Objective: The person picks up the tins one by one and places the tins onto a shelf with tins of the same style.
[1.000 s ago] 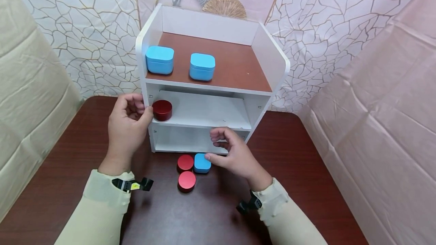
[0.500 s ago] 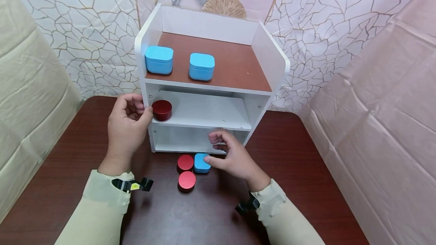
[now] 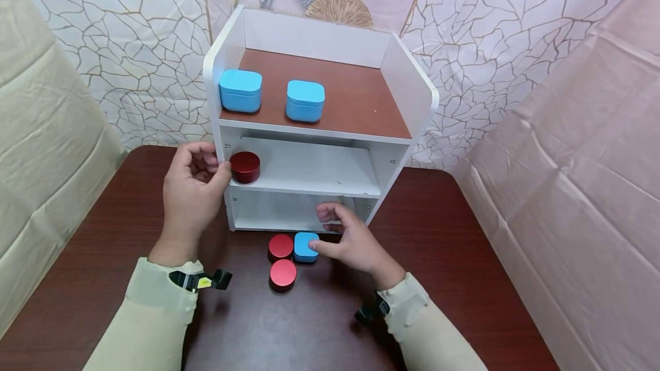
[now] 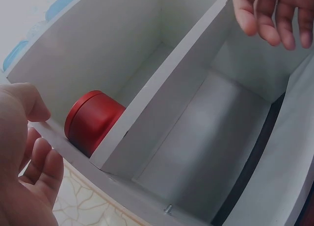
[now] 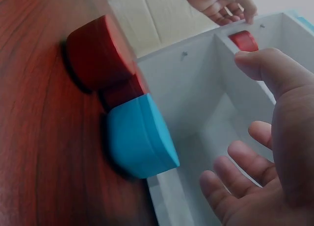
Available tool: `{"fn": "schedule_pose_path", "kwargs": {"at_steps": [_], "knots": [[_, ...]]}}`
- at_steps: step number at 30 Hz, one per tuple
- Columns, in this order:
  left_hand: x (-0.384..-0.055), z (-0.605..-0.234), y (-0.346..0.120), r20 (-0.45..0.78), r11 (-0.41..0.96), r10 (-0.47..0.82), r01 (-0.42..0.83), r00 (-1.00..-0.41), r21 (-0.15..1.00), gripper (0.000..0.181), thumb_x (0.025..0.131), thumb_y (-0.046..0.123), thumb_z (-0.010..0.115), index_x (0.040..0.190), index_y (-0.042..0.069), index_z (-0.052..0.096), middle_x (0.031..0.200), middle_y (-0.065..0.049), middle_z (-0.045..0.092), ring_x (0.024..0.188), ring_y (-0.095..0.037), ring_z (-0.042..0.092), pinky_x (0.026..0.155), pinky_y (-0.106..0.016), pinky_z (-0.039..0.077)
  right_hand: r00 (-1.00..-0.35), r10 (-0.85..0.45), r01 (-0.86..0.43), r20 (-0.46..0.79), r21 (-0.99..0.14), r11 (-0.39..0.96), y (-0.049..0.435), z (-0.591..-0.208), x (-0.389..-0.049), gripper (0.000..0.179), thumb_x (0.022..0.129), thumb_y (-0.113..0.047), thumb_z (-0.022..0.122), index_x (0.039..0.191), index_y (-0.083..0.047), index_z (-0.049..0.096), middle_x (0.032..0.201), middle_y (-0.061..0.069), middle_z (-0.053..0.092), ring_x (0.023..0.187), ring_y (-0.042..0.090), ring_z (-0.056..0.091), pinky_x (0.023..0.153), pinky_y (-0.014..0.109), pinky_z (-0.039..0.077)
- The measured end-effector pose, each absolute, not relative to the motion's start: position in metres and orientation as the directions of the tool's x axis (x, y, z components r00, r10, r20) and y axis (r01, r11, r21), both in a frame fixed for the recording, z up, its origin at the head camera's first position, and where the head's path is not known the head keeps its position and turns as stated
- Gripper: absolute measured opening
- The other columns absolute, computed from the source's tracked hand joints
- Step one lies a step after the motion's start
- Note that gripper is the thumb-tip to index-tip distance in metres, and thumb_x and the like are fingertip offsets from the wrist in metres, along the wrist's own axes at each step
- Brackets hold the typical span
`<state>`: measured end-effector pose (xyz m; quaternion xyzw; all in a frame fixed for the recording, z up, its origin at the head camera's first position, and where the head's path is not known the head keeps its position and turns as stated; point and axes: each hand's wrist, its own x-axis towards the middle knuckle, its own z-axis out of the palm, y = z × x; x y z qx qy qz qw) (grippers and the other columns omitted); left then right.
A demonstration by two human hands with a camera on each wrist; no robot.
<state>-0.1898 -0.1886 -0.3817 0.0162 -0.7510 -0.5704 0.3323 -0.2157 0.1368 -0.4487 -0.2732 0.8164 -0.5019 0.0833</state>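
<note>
My left hand (image 3: 192, 190) holds the left side panel of a white shelf unit (image 3: 314, 130), thumb at its front edge and fingers bent along the outside. Just inside, a round red tin (image 3: 245, 167) sits at the left end of the middle shelf. My right hand (image 3: 350, 239) hovers before the bottom compartment, fingers spread and slightly bent, holding nothing. Its thumb overlaps a light-blue rounded box (image 3: 305, 246) in the head view, but the right wrist view shows a gap from this blue box (image 5: 140, 138). Two red tins (image 3: 281, 246) (image 3: 283, 275) stand beside the box.
Two light-blue boxes (image 3: 240, 90) (image 3: 305, 101) stand on the brown top shelf, toward its left. The unit stands on a dark reddish-brown table (image 3: 438, 256). Patterned cloth (image 3: 515, 33) hangs behind, and pale draped fabric (image 3: 577, 159) flanks the right side.
My right hand has lowered slightly, drawing a little away from the shelf unit, and remains empty. My left hand stays at the side panel. The tins and boxes keep their places.
</note>
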Motion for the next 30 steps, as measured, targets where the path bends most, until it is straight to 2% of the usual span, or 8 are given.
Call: {"fn": "schedule_pose_path", "kwargs": {"at_steps": [3,6,10,19,24,30], "knots": [[-0.190,-0.382,-0.189,0.483,0.351,-0.402,0.356,-0.778,0.866,0.037,0.095,0.017,0.074,0.128,0.011,0.060,0.106,0.001,0.059,0.097,-0.016,0.058,0.077,-0.017,0.050,-0.842,-0.523,-0.358,0.130,-0.861,0.361,0.137,-0.454,-0.218,0.075,0.082,-0.034,0.091,0.144,-0.017,0.053,0.140,0.017,0.058,0.128,0.027,0.057,0.109,0.046,0.053],[-0.190,-0.382,-0.189,0.483,0.354,-0.402,0.354,-0.778,0.866,0.037,0.095,0.018,0.074,0.128,0.012,0.060,0.106,0.001,0.058,0.097,-0.016,0.058,0.077,-0.017,0.050,-0.846,-0.517,-0.354,0.126,-0.859,0.371,0.138,-0.458,-0.220,0.075,0.081,-0.034,0.092,0.144,-0.018,0.054,0.140,0.016,0.058,0.128,0.026,0.057,0.108,0.045,0.054],[-0.190,-0.381,-0.189,0.480,0.361,-0.403,0.347,-0.779,0.866,0.037,0.095,0.018,0.074,0.128,0.012,0.060,0.106,0.001,0.058,0.097,-0.015,0.058,0.077,-0.017,0.050,-0.842,-0.527,-0.357,0.117,-0.853,0.380,0.138,-0.465,-0.222,0.082,0.080,-0.035,0.092,0.147,-0.010,0.051,0.140,0.017,0.057,0.129,0.028,0.057,0.109,0.047,0.053],[-0.190,-0.382,-0.189,0.476,0.365,-0.400,0.340,-0.783,0.867,0.038,0.095,0.017,0.074,0.129,0.011,0.059,0.107,0.000,0.058,0.097,-0.016,0.057,0.077,-0.017,0.050,-0.819,-0.557,-0.392,0.137,-0.842,0.370,0.139,-0.481,-0.226,0.085,0.079,-0.034,0.094,0.147,-0.008,0.051,0.138,0.014,0.058,0.126,0.025,0.060,0.108,0.046,0.054],[-0.188,-0.379,-0.187,0.472,0.363,-0.403,0.337,-0.784,0.869,0.037,0.095,0.016,0.073,0.129,0.011,0.059,0.107,0.000,0.058,0.097,-0.016,0.057,0.077,-0.016,0.050,-0.821,-0.558,-0.381,0.123,-0.846,0.373,0.140,-0.487,-0.227,0.085,0.078,-0.032,0.095,0.146,-0.007,0.051,0.136,0.013,0.059,0.124,0.023,0.062,0.108,0.042,0.054],[-0.183,-0.372,-0.183,0.473,0.353,-0.406,0.344,-0.782,0.870,0.036,0.096,0.013,0.071,0.129,0.007,0.058,0.106,-0.003,0.057,0.097,-0.018,0.057,0.077,-0.016,0.050,-0.815,-0.566,-0.381,0.121,-0.849,0.367,0.140,-0.494,-0.227,0.082,0.077,-0.028,0.095,0.145,-0.007,0.052,0.135,0.010,0.059,0.121,0.020,0.062,0.108,0.041,0.054]]}}
